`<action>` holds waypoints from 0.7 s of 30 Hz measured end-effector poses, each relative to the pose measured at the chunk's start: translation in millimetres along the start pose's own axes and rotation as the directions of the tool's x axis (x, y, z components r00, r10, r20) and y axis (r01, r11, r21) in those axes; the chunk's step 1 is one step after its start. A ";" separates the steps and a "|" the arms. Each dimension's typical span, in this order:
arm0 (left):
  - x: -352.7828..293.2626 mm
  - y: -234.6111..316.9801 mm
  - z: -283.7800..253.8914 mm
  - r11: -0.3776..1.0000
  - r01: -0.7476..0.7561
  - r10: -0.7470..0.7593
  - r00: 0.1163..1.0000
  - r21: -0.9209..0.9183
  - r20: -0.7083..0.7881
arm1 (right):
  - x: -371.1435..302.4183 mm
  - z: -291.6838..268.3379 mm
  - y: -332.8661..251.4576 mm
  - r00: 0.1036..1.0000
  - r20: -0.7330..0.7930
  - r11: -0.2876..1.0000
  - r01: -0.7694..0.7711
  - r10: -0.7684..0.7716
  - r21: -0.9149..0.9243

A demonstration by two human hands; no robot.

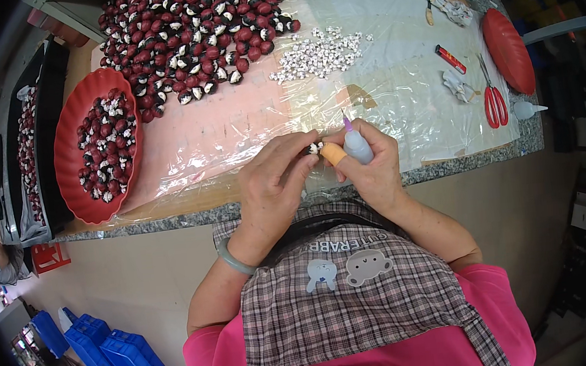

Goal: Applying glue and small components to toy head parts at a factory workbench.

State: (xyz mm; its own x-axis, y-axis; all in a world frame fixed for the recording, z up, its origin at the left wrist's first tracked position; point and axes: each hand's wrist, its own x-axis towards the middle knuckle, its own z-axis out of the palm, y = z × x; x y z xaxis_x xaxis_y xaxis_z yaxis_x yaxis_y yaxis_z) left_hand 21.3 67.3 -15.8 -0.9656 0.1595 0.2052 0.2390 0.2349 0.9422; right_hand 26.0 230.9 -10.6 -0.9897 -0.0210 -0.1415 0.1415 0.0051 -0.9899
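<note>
- The left hand (274, 178) is curled at the near edge of the worktop (448, 166), its fingertips in a narrow grip pinching a small dark piece with a white patch (313, 149).
- The right hand (369, 164) is closed around a small squeeze bottle (357, 144) with a purple nozzle that points up and slightly left; an orange cover sits on one finger (333, 154) (which finger, I cannot tell), just beside the small piece.
- Both hands meet over a clear plastic sheet (393, 44) that covers the worktop.
- A large heap of red, black and white pieces (198, 32) lies at the far side of the sheet, well apart from the hands.
- A smaller scatter of white bits (319, 55) sits to the right of that heap.
- A red oval tray (68, 146) on the left holds more of the same pieces.
- On the right lie red-handled scissors (493, 101), an upturned red tray (507, 49) and a small red flat tool (450, 59).
- A pale green bangle (233, 259) circles the left wrist (above a checked apron (349, 306)).
</note>
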 end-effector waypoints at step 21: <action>69.2 -20.5 -58.5 0.907 0.004 0.061 0.988 0.422 -0.141 | 10.8 -17.8 -2.1 0.990 0.138 0.996 -0.013 0.002 0.085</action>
State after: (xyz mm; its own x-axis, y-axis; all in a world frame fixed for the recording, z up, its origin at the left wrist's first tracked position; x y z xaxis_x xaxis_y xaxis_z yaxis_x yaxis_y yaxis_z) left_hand -56.4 17.5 -5.5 -0.9539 0.0365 0.2980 0.2559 0.6181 0.7433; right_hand 14.6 248.5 -10.0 -0.9770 -0.1590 -0.1421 0.1561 -0.0793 -0.9846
